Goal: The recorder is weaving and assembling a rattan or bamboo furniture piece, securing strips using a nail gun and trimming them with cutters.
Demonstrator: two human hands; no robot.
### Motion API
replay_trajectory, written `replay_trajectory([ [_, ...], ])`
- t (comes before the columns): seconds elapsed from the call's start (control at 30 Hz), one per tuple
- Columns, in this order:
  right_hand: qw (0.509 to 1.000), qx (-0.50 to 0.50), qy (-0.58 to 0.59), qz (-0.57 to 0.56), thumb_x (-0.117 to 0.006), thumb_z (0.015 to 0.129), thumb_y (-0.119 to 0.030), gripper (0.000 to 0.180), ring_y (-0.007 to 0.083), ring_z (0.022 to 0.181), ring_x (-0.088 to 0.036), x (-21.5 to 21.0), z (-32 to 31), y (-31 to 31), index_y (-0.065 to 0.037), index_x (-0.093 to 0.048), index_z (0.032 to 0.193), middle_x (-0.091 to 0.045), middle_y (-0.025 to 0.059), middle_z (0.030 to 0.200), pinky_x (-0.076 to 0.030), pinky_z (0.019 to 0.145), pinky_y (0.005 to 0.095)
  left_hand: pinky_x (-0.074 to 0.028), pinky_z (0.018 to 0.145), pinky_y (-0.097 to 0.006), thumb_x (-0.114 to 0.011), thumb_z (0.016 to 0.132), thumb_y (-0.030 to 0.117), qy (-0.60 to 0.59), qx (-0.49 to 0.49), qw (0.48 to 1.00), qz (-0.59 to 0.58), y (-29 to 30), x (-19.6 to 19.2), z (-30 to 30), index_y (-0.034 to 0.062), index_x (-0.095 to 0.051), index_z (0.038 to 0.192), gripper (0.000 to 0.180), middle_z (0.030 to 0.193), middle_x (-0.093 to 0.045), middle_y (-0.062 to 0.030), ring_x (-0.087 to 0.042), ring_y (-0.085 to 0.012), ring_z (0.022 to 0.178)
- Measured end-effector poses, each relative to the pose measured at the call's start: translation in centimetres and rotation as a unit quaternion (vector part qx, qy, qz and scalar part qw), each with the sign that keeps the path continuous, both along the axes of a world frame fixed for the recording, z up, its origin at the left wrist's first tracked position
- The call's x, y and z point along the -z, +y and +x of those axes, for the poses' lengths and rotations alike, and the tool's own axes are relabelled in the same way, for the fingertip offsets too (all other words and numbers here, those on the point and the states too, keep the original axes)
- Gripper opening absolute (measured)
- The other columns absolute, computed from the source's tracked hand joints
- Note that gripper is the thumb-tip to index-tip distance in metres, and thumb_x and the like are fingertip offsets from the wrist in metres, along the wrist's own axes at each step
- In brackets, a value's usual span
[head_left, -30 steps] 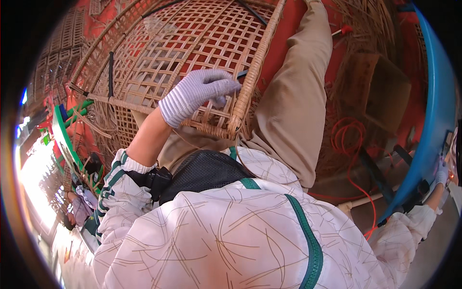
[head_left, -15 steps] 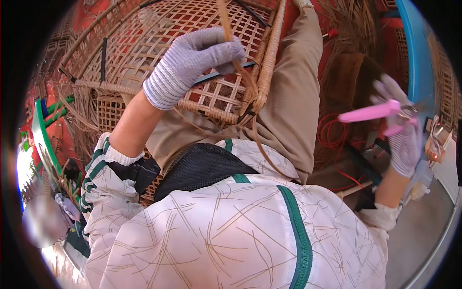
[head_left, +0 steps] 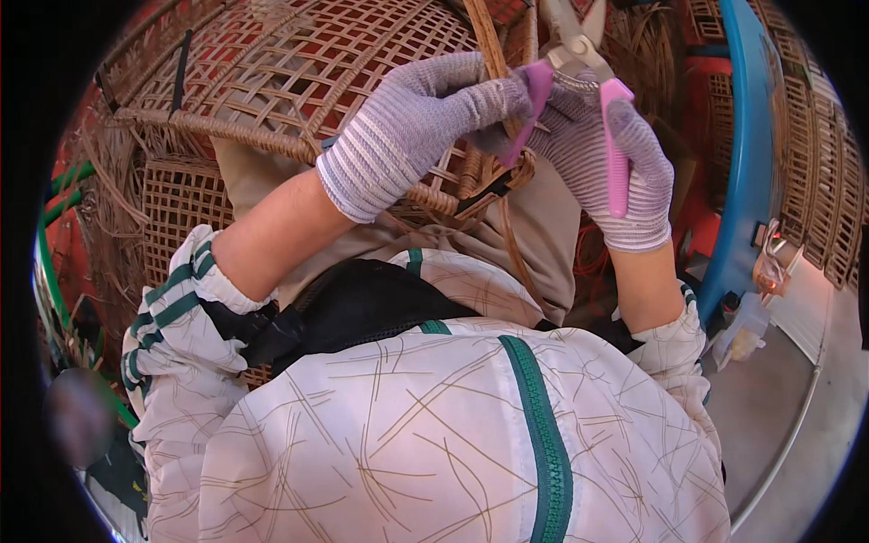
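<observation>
The person's left hand (head_left: pixel 407 127), in a striped glove, pinches a brown cane strip (head_left: pixel 487 41) between thumb and fingers. The right hand (head_left: pixel 590 176), gloved too, grips pink clippers (head_left: pixel 617 185), their blades apart and pointing up, just right of the strip. Both hands are by the near corner of a woven basket (head_left: pixel 351 74) over the person's legs. It is hard to tell if the left fingers touch a pink handle.
</observation>
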State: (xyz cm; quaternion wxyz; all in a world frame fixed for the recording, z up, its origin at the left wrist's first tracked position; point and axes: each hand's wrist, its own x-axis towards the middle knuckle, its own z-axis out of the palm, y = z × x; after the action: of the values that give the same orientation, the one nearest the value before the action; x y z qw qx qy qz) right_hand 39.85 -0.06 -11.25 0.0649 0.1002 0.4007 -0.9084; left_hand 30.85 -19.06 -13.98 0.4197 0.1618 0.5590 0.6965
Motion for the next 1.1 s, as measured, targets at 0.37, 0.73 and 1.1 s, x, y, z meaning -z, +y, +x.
replay_trajectory([
  [0.37,0.679,-0.268,0.051,0.682,-0.071,0.078,-0.006,0.035,0.0204,0.106,-0.063,-4.8,1.2,6.7,-0.004,-0.057,0.111,-0.062,0.0101,0.106,-0.049,0.097,0.0337,-0.057,0.08,-0.029,-0.059,0.098,0.03,0.016,0.019,0.999,0.028,-0.9,1.0,-1.3,0.0025,-0.066,0.102,0.029,0.091,-0.069,-0.0048,-0.069,-0.0152,0.086],
  [0.73,0.476,-0.448,0.141,0.744,-0.069,0.076,-0.017,0.046,0.034,0.101,-0.058,-4.7,-2.7,4.9,-0.007,-0.061,0.12,-0.06,0.0152,0.101,-0.05,0.091,0.0417,-0.052,0.07,-0.025,-0.058,0.098,0.024,-0.091,0.014,0.996,-0.008,-0.3,-3.5,-2.1,0.0043,-0.065,0.087,0.024,0.078,-0.067,-0.0031,-0.064,-0.0123,0.074],
  [1.1,0.337,-0.572,0.064,0.745,-0.066,0.078,-0.018,0.043,0.0346,0.104,-0.057,-6.8,-5.3,3.3,-0.007,-0.065,0.12,-0.059,0.0171,0.105,-0.049,0.094,0.0416,-0.054,0.068,-0.024,-0.054,0.1,0.024,-0.083,0.048,0.992,0.081,1.0,-3.1,-2.1,0.0029,-0.066,0.094,0.025,0.08,-0.071,-0.0044,-0.067,-0.0115,0.073],
])
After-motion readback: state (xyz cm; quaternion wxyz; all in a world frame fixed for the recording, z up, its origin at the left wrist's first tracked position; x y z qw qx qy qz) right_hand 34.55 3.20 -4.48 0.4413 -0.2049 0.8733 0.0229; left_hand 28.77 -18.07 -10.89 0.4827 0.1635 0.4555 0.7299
